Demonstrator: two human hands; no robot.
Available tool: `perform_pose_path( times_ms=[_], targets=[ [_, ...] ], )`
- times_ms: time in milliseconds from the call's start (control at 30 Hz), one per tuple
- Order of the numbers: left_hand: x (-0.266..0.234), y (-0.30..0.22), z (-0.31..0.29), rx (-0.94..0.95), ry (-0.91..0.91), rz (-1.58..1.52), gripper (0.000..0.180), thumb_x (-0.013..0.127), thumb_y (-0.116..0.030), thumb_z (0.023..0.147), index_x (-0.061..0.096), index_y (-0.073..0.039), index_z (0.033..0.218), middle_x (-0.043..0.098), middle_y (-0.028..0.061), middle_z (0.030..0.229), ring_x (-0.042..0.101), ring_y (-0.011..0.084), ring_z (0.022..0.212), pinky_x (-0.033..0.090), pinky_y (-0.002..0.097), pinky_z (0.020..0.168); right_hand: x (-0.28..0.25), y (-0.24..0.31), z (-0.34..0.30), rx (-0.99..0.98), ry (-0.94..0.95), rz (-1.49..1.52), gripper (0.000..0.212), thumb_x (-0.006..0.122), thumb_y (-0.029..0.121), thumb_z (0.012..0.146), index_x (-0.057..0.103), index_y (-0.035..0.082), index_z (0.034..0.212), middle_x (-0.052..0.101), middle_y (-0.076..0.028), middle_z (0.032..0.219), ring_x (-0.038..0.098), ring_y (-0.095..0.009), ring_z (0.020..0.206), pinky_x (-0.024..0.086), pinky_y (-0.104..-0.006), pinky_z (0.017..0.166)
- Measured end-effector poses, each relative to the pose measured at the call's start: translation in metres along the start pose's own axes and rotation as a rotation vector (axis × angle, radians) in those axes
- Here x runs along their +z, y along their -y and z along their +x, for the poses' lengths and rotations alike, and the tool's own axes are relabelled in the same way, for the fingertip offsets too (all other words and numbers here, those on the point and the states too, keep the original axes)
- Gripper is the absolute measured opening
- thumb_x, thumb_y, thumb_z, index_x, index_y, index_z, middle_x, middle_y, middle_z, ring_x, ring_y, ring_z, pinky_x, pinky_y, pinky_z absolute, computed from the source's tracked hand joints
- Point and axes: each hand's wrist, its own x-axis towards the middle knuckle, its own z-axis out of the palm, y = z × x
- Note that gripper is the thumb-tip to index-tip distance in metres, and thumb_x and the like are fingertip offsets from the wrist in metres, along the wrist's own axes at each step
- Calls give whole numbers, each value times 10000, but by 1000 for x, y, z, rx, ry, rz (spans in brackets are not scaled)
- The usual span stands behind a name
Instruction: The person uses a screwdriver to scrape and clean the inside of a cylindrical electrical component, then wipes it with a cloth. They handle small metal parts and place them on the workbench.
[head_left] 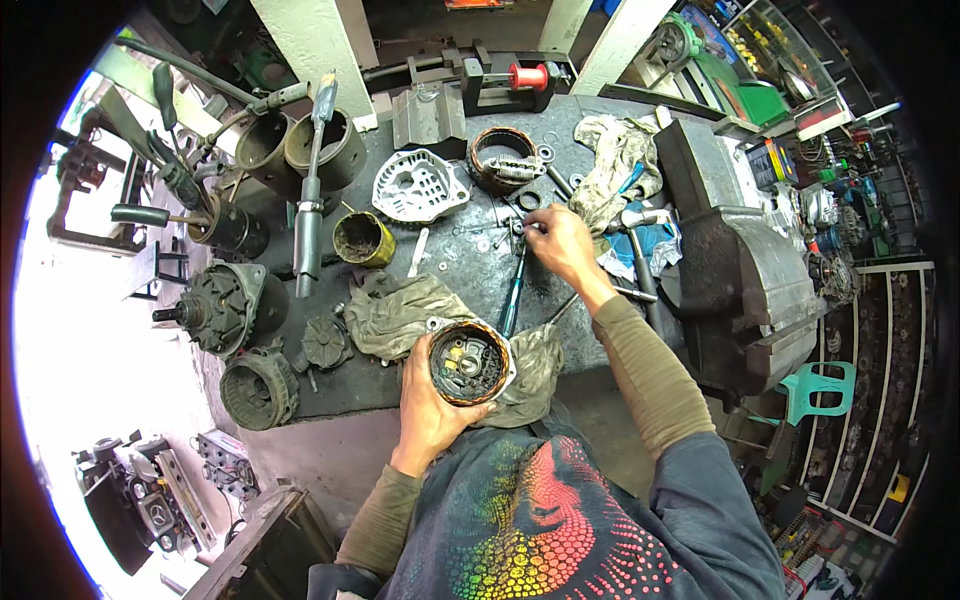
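Copper-wound stator (468, 362) cupped in left hand (428, 415) fingers — right hand (560, 245) fingers pinch a small part (527, 228).

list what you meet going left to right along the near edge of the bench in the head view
Ribbed round housing → small dark fan disc → greasy rag → left hand cupping a copper-wound stator housing → big grey vise.

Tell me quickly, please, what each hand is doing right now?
Left hand: closed around the round alternator housing, holding it.
Right hand: fingertips pinched at small parts on the workbench; what they grip cannot be told.
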Motion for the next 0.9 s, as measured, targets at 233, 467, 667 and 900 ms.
perform_pose_path(
  times_ms=[233, 467, 667, 900],
  targets=[
    [2, 1, -1, -5, -9, -44, 1320, 1068, -290, 528, 347, 24, 1588, 520, 262, 1520, 510, 415, 1432, 404, 492, 1230, 36, 19, 25, -91, 18, -220, 198, 738, 198, 863, 816, 90, 1009, 716, -156, 1115, 714, -363, 1080, 571, -504, 911],
    [3, 2, -2, -22, -14, -22, 1336, 1068, -303, 517, 343, 60, 1580, 518, 261, 1522, 501, 424, 1438, 389, 489, 1243, 40, 13, 31, -142, 14, -207, 171, 724, 166, 853, 812, 72, 966, 729, -137, 1115, 706, -342, 1104, 568, -493, 932],
    [3, 2, -2, -12, -17, -45, 1342, 1068, -300, 513, 341, 55, 1584, 527, 260, 1517, 508, 420, 1439, 388, 488, 1246, 16, 9, 13, 124, 57, 597, 216, 811, 135, 935, 812, 19, 1117, 786, -64, 945, 723, -158, 816, 574, -334, 753],
    [2, 4, 0, 17, -13, -43, 1326, 1066, -280, 532, 335, 47, 1589, 534, 265, 1510, 515, 423, 1431, 396, 495, 1235, -23, 30, -53, 262, 176, 1335, 219, 795, 37, 965, 738, -46, 1160, 775, -92, 964, 749, -169, 841, 627, -315, 741]
  ],
)
